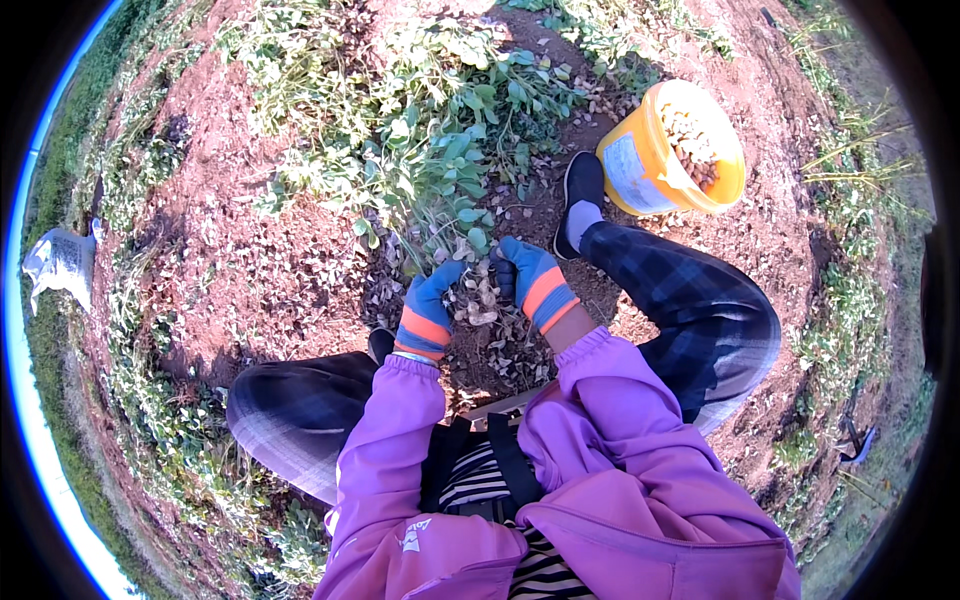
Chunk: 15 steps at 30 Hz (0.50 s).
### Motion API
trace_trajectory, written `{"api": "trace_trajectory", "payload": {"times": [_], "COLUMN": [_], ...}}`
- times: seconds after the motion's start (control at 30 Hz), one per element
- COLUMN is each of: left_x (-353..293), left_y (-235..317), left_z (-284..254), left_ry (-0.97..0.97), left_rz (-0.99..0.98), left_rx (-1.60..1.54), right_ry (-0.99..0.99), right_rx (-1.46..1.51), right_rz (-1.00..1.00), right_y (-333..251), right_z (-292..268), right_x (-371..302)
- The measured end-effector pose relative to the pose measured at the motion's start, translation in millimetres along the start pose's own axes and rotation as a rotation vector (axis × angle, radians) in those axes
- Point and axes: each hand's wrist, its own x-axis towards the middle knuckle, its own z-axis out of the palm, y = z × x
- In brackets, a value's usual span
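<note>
Both my hands wear blue-grey knit gloves with orange bands and meet low between my knees. My left hand (428, 305) is closed around the lower stems of a peanut plant (440, 190), whose green leaves stretch away from me. A pale clump of peanut pods and roots (480, 300) hangs between the two hands. At the right side of this clump, my right hand (535, 283) has its fingers curled in; what they pinch is hidden.
A yellow bucket (612, 160) holding peanuts stands tilted beyond my right shoe (582, 190). Pulled plants (310, 70) lie heaped ahead. Dry leaves cover the reddish soil (250, 260). A white sack (60, 265) sits far left, and a blue-edged tool (858, 445) lies far right.
</note>
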Motion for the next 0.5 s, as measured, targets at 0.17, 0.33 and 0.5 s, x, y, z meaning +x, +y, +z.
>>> {"api": "trace_trajectory", "payload": {"times": [0.17, 0.33, 0.5], "left_x": [-11, -8, -2], "left_y": [19, 14, 10], "left_z": [2, 2, -19], "left_ry": [-0.096, -0.032, -0.108], "left_rz": [-0.106, -0.026, -0.077], "left_rx": [-0.057, -0.166, -0.307], "right_ry": [0.008, -0.129, -0.216], "right_rx": [-0.05, -0.057, -0.125], "right_rz": [0.039, 0.089, 0.143], "right_y": [-21, -10, -4], "right_z": [-2, 20, 29], "right_x": [-13, -32, -40]}}
